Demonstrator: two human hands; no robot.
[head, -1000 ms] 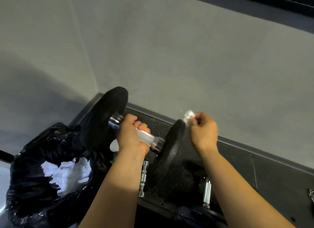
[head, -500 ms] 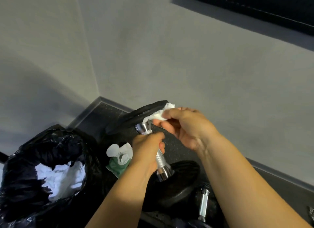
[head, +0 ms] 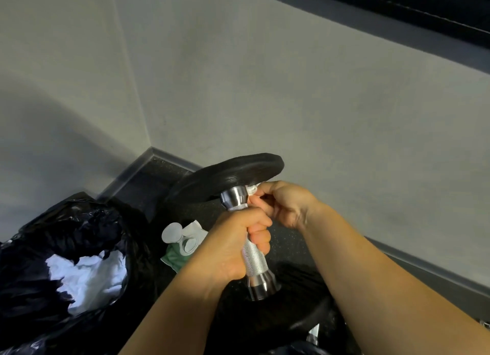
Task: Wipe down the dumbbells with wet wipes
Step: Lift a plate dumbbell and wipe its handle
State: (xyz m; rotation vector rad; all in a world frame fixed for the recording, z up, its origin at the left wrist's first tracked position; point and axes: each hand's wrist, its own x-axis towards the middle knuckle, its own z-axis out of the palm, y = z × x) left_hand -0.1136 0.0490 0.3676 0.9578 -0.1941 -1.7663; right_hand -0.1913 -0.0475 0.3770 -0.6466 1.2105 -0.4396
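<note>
The dumbbell (head: pixel 254 258) stood on end over the floor (head: pixel 164 179) near the wall corner, tilted slightly. Whether its lower plate bore on anything could not be told.

The left grip (head: pixel 236 244) was wrapped tight round the knurled handle. Judged purpose: to steady the weight and present the upper end for cleaning.

The right grip (head: pixel 287 206) pinched a bunched wipe (head: pixel 253 189), pressed in where the collar meets the underside of the upper plate (head: pixel 230 177). That joint is awkward to reach, which likely explains the upended hold.

A black bag (head: pixel 66 235) lay open just to the left with white waste inside, placed within reach for spent wipes. A packet (head: pixel 183 244) with its lid open lay on the floor between bag and dumbbell, handy for a fresh wipe.

Judged stage: this dumbbell's cleaning was mid-course.
</note>
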